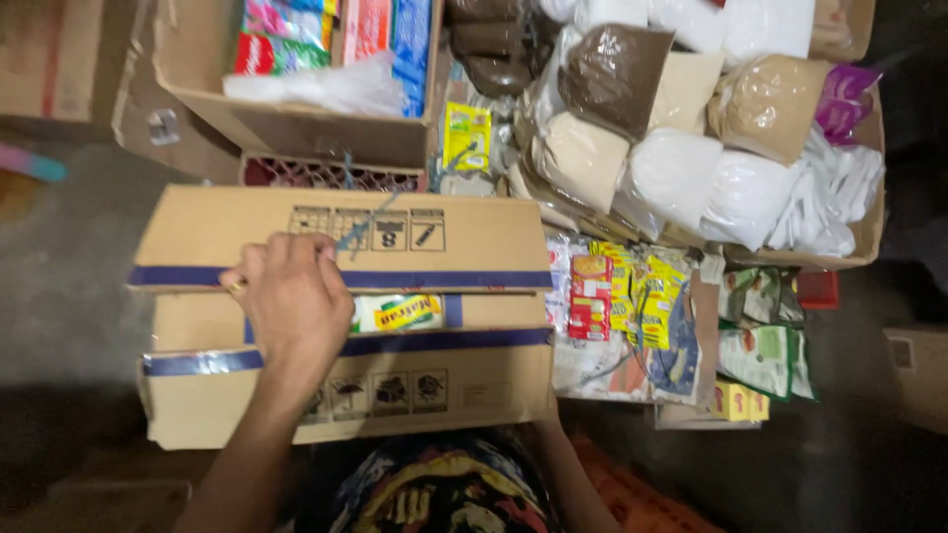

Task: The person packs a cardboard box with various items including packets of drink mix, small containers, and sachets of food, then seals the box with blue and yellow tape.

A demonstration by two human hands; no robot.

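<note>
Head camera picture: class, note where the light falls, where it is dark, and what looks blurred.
In the head view, light falls brightest on the white bags and the cardboard box; the floor and corners sink into shadow; the left hand on the box looks slightly soft, as do the yellow sachets; glare shines off the clear plastic bags.

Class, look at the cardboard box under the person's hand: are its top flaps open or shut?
Partly open: the cardboard box shows a gap between its flaps, with a packet visible inside. The left hand rests across the gap.
</note>
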